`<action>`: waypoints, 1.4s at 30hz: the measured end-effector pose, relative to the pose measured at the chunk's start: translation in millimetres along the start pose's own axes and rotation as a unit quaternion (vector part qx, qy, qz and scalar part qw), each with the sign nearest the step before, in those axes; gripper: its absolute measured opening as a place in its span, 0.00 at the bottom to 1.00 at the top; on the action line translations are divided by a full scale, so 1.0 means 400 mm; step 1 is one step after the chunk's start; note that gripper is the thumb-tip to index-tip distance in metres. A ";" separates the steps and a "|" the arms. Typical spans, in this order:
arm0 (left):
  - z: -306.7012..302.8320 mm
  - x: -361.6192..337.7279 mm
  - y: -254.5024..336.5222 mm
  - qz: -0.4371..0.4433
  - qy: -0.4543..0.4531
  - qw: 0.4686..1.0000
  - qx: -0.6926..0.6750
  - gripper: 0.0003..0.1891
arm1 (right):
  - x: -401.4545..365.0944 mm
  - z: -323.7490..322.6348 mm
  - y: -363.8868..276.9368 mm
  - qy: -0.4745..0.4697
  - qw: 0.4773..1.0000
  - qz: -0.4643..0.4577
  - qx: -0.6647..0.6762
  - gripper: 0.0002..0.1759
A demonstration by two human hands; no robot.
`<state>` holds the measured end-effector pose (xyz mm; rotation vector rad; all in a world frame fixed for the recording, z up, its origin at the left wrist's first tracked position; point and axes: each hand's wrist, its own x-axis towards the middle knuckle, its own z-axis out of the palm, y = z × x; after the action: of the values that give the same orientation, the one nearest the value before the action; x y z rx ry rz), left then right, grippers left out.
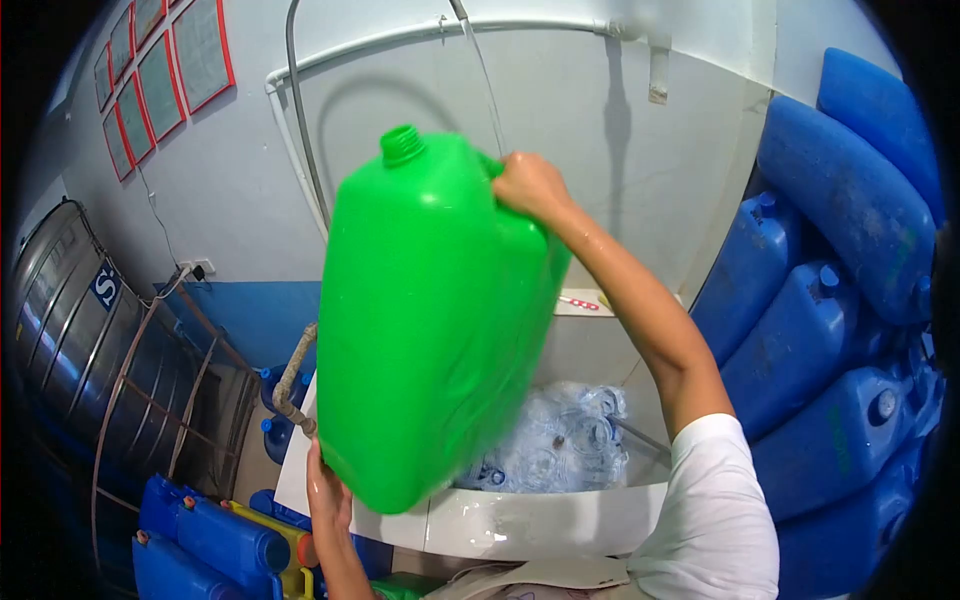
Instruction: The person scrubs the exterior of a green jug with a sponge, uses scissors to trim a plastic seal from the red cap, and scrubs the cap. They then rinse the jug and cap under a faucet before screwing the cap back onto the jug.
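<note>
A large green jerry can (420,310) is held up in front of me, tilted, with its uncapped neck at the top. My right hand (530,186) is closed around its handle at the upper right. Low on the left, my left hand (327,490) supports the bottom corner; part of its fingers is hidden behind the can. Below and behind the can is a white tiled basin (555,515) with clear plastic bottles (560,440) crowded inside. Water runs from a hose (458,10) above, its lower stream out of sight behind the can.
Blue jerry cans (790,390) are stacked high on the right. More blue cans (225,535) and a yellow can (270,525) stand low at left. A steel tank (80,320) with a metal frame (120,390) is farther left. A pipe (295,375) rises at the basin's left edge.
</note>
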<state>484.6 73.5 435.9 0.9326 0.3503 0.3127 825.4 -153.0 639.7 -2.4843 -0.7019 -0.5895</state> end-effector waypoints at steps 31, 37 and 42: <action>0.439 0.027 0.074 0.255 -0.145 0.932 0.213 0.34 | -0.640 0.321 0.544 0.122 0.783 0.390 0.470 0.22; 0.715 0.057 -0.019 0.269 -0.285 0.856 0.337 0.38 | -0.791 0.407 0.491 0.143 0.679 0.437 0.573 0.21; 0.905 0.014 -0.059 0.347 -0.350 0.707 0.507 0.30 | -0.782 0.436 0.433 0.142 0.642 0.429 0.619 0.21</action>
<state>645.3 -198.9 613.9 2.1940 -0.6698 0.4215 728.7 -299.1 282.6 -1.0799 0.2657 -0.0089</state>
